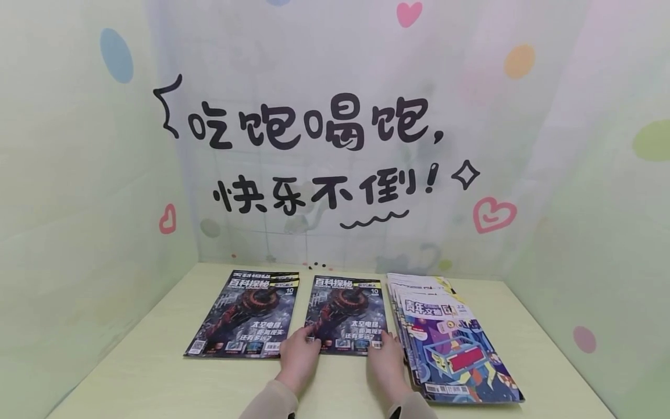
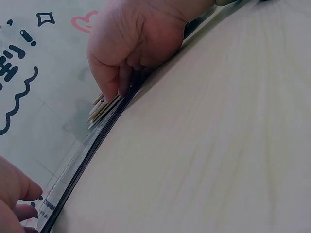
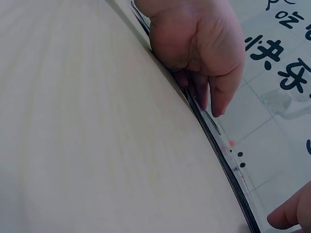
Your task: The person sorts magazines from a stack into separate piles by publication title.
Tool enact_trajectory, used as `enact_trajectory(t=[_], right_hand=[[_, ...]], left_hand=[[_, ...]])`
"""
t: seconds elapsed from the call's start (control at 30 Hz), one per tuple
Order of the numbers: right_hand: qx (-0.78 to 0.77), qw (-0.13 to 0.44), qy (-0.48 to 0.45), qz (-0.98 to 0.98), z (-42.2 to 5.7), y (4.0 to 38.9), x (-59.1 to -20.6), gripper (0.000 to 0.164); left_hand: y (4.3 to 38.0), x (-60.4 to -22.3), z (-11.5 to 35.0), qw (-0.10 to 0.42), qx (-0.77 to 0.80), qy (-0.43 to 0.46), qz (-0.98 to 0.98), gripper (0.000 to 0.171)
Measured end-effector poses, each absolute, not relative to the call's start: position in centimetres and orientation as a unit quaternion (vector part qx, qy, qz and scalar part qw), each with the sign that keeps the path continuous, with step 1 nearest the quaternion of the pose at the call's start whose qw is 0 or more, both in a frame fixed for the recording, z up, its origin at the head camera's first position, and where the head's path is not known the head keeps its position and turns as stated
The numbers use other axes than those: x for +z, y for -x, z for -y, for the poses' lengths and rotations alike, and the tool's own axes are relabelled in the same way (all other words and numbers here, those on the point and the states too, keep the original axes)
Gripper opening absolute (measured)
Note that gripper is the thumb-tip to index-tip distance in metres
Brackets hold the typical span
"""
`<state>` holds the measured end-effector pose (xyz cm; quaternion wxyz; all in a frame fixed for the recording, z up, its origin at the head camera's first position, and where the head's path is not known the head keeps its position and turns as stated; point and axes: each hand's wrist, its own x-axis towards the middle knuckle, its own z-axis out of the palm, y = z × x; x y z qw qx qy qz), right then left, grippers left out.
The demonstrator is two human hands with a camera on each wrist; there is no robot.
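Observation:
A dark magazine (image 1: 342, 311) with a red ring-shaped structure on its cover lies in the middle of the table. Its layered dark edge (image 3: 221, 155) in the right wrist view suggests more than one copy. My left hand (image 1: 299, 358) grips its lower left corner, the thumb near the cover. At the lower right corner my right hand (image 1: 387, 365) holds it the same way. The undersides of the fingers are partly hidden. To the left lie magazines with the same cover (image 1: 246, 317), slightly fanned at the top.
A pile of colourful magazines (image 1: 455, 355) lies close by my right hand, its copies unevenly stacked. The pale table (image 1: 157, 337) is enclosed by a back wall (image 1: 314, 244) with black lettering and by side walls (image 1: 586, 291).

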<state>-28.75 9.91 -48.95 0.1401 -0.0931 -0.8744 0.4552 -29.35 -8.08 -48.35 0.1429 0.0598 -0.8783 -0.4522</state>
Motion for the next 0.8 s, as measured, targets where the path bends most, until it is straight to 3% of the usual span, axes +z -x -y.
enact_trajectory(t=[0.3,0.8], right_hand=[[0.431,0.124,0.103,0.888,-9.95,28.82,-48.81,0.055],[0.453,0.155,0.09,0.873,-9.92,28.19,-48.72,0.046]], left_hand=[[29.34,-48.5,7.98,0.13,-0.459,-0.073,0.876,0.04],[28.93,-48.29,8.12,0.155,-0.464,-0.028,0.872,0.04]])
